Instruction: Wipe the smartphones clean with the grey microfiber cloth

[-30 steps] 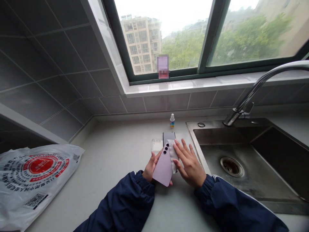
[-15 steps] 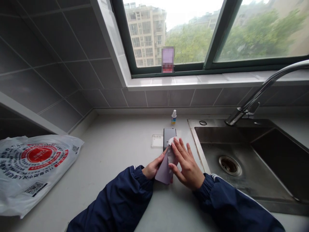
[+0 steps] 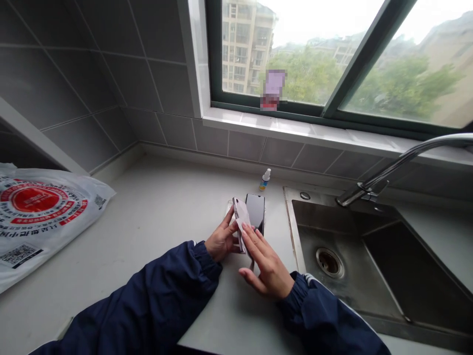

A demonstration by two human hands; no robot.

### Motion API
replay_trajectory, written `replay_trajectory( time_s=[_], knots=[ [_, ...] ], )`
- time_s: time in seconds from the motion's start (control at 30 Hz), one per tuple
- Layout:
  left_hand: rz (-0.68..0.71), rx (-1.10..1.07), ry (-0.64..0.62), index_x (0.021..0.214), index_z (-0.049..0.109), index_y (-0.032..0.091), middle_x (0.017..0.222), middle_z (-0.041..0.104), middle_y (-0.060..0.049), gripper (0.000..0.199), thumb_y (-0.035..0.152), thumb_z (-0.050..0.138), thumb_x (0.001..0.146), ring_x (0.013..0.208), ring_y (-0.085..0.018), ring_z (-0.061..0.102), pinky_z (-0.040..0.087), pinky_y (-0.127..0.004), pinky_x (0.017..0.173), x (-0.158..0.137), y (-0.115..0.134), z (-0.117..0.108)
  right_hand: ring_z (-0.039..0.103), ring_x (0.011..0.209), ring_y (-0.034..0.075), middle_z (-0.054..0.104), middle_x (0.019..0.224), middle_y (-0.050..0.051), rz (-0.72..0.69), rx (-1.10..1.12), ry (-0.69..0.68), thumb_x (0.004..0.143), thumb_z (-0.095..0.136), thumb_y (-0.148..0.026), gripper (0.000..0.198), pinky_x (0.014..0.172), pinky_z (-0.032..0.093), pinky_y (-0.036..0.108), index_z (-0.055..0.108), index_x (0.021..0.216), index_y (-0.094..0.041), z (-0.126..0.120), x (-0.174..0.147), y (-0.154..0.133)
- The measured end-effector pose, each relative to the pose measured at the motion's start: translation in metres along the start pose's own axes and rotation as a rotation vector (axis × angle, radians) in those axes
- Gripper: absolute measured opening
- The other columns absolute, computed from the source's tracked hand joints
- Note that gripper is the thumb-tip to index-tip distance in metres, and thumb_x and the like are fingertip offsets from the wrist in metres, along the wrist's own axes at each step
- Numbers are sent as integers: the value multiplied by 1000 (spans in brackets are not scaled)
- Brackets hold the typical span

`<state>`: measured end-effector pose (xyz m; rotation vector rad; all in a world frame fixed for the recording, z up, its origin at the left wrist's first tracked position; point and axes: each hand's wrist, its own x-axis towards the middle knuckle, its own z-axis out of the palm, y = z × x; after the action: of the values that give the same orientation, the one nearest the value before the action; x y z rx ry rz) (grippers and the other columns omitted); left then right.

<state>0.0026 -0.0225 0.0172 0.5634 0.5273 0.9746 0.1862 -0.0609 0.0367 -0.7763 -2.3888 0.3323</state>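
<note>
My left hand is closed around the edges of a pinkish-purple smartphone, which it holds up at a tilt over the counter. Against the phone's face, my right hand presses a white tissue with its fingers stretched and close together, thumb apart. Most of the tissue is hidden beneath those fingers. Just behind my right fingers a second, dark-screened smartphone lies flat on the counter. A clear phone case shows only in part behind the held phone.
A small white-capped spray bottle stands near the back wall. To the right is a steel sink with a chrome faucet. A printed white plastic bag lies on the counter at the left, and a window is ahead.
The held phone has been turned and tipped more upright, and my left fingers have shifted up its side. My right hand has slid lower along it. The camera view has tilted and shifted.
</note>
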Motion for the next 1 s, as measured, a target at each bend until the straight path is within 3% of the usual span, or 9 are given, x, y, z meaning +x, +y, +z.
replay_trajectory(
  time_s=[0.13,0.2,0.33,0.47,0.57,0.67,0.83,0.9,1.0],
  knots=[
    [9,75,91,134,49,26,114,68,-12,58,52,64,83,86,-25,71,57,-39,72,0,9,1,43,138,27,45,150,11,75,57,178,94,55,-17,61,114,38,50,35,151,-23,5,-1,-1],
    [5,89,117,123,55,22,105,69,-10,53,51,67,81,80,-23,71,58,-39,71,1,10,3,53,130,25,54,142,7,142,122,257,94,53,-13,53,111,45,46,46,145,-27,7,-3,1],
    [5,139,150,125,50,22,93,67,-7,57,46,72,78,67,-22,71,59,-40,64,0,8,5,61,121,24,60,136,5,214,204,274,92,56,-14,47,105,51,39,56,137,-26,8,-4,3],
    [59,213,201,130,44,27,105,65,-8,68,39,79,73,70,-24,72,59,-40,65,-2,6,6,63,118,25,64,131,3,315,321,278,90,61,-20,42,105,51,38,62,132,-27,8,-3,0],
    [77,303,224,135,40,28,117,64,-13,71,45,75,75,72,-26,73,60,-42,67,-3,7,7,69,107,26,71,118,5,464,443,317,90,63,-26,34,99,54,39,67,124,-25,8,-3,-1],
    [62,325,251,141,40,27,120,65,-16,70,56,64,82,75,-26,74,59,-40,69,-3,11,8,73,87,25,75,96,6,646,614,382,91,63,-36,29,84,60,38,70,116,-21,8,-2,2],
    [119,177,279,143,45,25,114,67,-13,63,55,54,88,85,-21,70,56,-30,71,-1,16,11,72,83,24,73,97,8,873,976,426,88,63,-51,42,75,62,39,68,110,-15,6,5,9],
    [133,68,238,143,45,26,113,68,-11,60,53,52,90,87,-18,68,55,-27,70,-2,17,14,71,83,23,73,99,9,945,1096,415,86,66,-54,46,74,62,39,68,110,-14,5,8,8],
    [113,-82,118,148,37,30,115,68,-9,63,56,47,92,95,-22,67,54,-33,80,-4,16,22,70,80,20,74,95,9,1027,1240,363,81,70,-54,46,71,61,35,70,104,-14,5,11,3]
  ],
)
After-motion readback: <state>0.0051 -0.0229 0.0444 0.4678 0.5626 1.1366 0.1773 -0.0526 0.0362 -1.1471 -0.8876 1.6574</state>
